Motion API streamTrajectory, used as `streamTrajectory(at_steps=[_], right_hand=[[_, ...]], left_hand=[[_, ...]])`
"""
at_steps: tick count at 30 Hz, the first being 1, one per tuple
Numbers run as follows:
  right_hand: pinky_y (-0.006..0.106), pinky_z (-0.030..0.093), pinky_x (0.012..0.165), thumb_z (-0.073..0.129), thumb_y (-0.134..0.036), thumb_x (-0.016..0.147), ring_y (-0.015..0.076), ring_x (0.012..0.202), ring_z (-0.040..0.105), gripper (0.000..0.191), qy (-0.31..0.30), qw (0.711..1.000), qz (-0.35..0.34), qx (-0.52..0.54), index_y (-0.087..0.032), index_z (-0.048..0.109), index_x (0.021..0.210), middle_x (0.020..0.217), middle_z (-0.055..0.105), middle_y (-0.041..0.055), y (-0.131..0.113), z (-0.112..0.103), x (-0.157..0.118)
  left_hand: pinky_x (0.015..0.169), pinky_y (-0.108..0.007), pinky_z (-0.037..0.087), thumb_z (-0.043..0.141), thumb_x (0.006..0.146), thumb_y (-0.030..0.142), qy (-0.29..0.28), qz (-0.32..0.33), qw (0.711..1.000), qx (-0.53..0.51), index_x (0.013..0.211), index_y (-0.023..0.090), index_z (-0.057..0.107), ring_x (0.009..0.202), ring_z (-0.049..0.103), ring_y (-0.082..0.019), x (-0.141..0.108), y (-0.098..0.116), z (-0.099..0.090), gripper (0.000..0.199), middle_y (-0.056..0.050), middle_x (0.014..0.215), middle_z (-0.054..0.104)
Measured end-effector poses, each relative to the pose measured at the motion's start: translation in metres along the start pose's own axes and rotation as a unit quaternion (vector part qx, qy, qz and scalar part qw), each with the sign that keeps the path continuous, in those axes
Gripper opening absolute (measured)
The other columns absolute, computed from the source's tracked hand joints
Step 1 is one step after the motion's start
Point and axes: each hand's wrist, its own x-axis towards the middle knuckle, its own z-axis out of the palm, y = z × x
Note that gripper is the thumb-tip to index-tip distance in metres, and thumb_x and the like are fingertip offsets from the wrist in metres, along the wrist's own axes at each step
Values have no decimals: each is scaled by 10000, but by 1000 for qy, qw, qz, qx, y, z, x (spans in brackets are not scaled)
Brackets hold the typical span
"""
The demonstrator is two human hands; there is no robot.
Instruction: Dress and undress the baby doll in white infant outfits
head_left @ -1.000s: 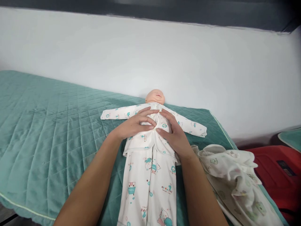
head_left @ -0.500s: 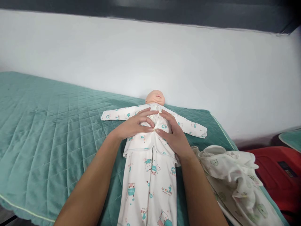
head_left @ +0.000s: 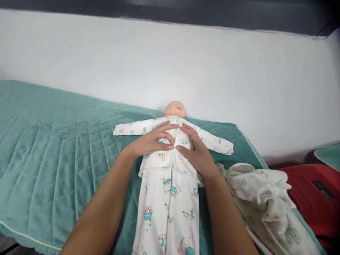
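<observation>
A baby doll [head_left: 174, 109] lies on its back, arms spread, its head toward the wall. It wears a white printed jacket [head_left: 156, 161] and matching trousers [head_left: 154, 205]. My left hand [head_left: 152, 140] rests on the jacket's front, thumb and finger pinching the cloth near the middle opening. From the other side my right hand [head_left: 195, 147] grips the facing edge, its thumb close to the left thumb. Both sets of fingertips meet along the front seam. Whatever fastener lies between the thumbs is too small to make out.
A green quilted cover [head_left: 66, 141] spreads under the doll. Crumpled white printed baby clothes [head_left: 265, 202] lie at the right edge. Beyond that edge stands a red plastic object [head_left: 313, 194]. A white wall [head_left: 170, 60] rises behind the doll's head.
Both hands stay at the jacket's front opening, the thumbs shifting very slightly at the seam. The whole view has moved a little.
</observation>
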Motion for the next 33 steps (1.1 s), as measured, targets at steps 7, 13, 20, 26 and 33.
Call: streamTrajectory(at_steps=[7,13,20,26,33], right_hand=[[478,228,1242,722,-341,837,223,1484,293,514,-4,1000,3,-1,-368,550,1321,1576,366,-12,-1,-1,0],[489,231,1239,712,-364,842,229,1489,282,513,-10,1000,2,-6,-379,545,1327,1582,357,-18,-1,-1,0],[482,231,1239,724,-371,833,232,1487,283,516,-11,1000,2,-3,-378,551,1319,1576,362,-11,-2,-2,0],[488,239,1234,737,-392,821,248,1479,297,530,-4,1000,-1,-20,-367,551,1316,1562,377,6,-3,0,1],[478,237,1236,744,-373,816,241,1475,304,537,-3,1000,-5,-28,-360,546,1315,1559,377,16,-4,1,1]], left_hand=[[1246,-490,167,661,866,403,-13,1,1000,6,967,281,712,1547,88,-264,-2,2,-1,166,69,1619,301],[1246,-492,169,684,846,399,-8,-2,1000,5,977,284,740,1542,119,-263,-1,-1,-1,183,55,1607,332],[1245,-457,195,706,835,396,7,-5,1000,-12,1004,312,754,1542,126,-234,-1,-3,1,195,77,1594,353],[1257,-472,144,710,832,408,12,-14,1000,-19,1015,318,758,1548,95,-232,-2,-2,2,209,77,1589,363],[1263,-478,113,685,859,385,3,-17,999,-32,1045,307,748,1552,58,-225,-3,-6,2,212,69,1592,360]])
